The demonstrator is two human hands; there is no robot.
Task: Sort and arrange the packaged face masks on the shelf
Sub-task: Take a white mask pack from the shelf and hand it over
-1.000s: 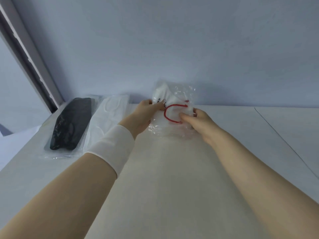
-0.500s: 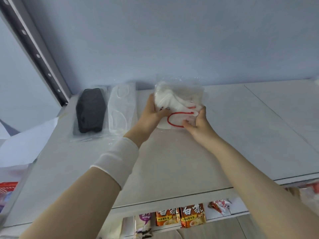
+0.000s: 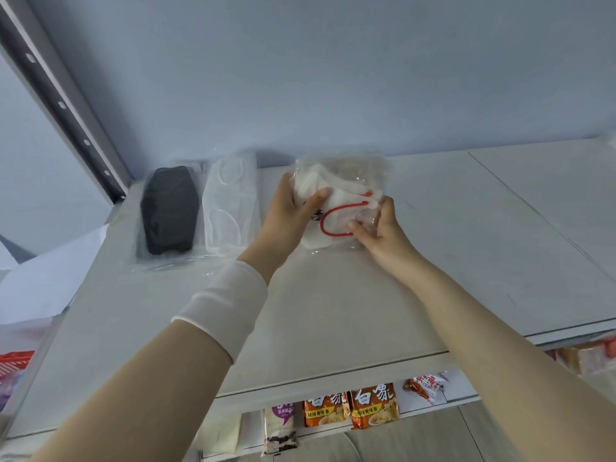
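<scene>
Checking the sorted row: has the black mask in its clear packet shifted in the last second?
No. The black mask in its clear packet lies beside the white packaged mask, at the grey shelf upright, as before; only the camera moved.

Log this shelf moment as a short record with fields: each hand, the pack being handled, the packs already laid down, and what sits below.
left hand: grips the left side of the red-loop mask pack, thumb across its front
right hand: pinches the pack's lower right edge
pack contents: white mask with a red ear loop, in a clear bag
laid down: black mask pack at far left, white mask pack beside it, both flat
position: handled pack is right of those two, near the back of the shelf
below: orange food packets on a lower level
</scene>
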